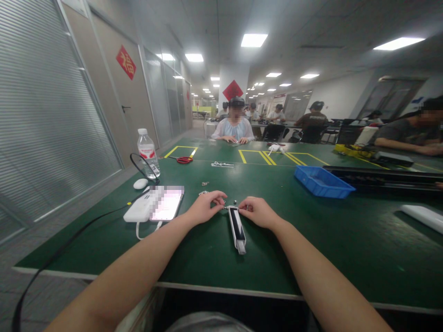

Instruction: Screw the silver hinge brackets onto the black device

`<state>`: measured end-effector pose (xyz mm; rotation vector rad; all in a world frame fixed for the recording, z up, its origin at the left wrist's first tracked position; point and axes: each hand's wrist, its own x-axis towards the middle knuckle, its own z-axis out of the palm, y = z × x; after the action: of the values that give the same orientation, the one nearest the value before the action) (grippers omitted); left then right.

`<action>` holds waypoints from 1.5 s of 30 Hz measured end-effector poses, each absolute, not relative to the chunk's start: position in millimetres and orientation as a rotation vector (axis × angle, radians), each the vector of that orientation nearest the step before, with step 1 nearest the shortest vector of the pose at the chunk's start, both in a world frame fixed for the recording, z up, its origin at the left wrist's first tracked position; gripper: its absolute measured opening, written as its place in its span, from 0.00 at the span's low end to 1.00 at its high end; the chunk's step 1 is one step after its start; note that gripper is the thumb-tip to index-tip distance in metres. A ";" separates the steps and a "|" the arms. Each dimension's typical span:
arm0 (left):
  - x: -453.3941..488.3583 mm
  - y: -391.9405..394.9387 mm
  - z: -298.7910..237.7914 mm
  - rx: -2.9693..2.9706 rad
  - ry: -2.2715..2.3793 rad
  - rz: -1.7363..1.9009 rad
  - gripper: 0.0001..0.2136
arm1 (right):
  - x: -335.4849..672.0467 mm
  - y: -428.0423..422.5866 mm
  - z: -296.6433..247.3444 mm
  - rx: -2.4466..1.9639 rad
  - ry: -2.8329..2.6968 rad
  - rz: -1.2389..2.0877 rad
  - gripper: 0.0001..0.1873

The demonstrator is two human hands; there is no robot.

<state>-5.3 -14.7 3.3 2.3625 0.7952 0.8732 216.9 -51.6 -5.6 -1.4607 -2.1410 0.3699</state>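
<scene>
A long, slim white device with a black face lies on the green table between my hands, its narrower end towards me. My left hand is closed in a pinch at the upper left of the device. Something tiny and metallic shows at its fingertips, too small to name. Just right of the device's far end, my right hand has its thumb and fingers pressed together; whatever they hold is hidden. One small shiny piece sits between the hands, beyond the device. More small metal bits lie past my left hand.
On the left are a phone, a white power bank with a cable, a mouse and a water bottle. Red-handled scissors lie farther back. A blue tray stands right. A person sits opposite.
</scene>
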 end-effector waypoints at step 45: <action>-3.0 -13.9 -2.2 2.413 0.876 0.873 0.07 | 218.0 -50.1 -7.7 -1.453 -2.146 0.364 0.08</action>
<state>-3.0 -13.9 -2.2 2.4133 0.8758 0.8729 218.0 -50.1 -7.7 -1.4534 -2.1456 0.3639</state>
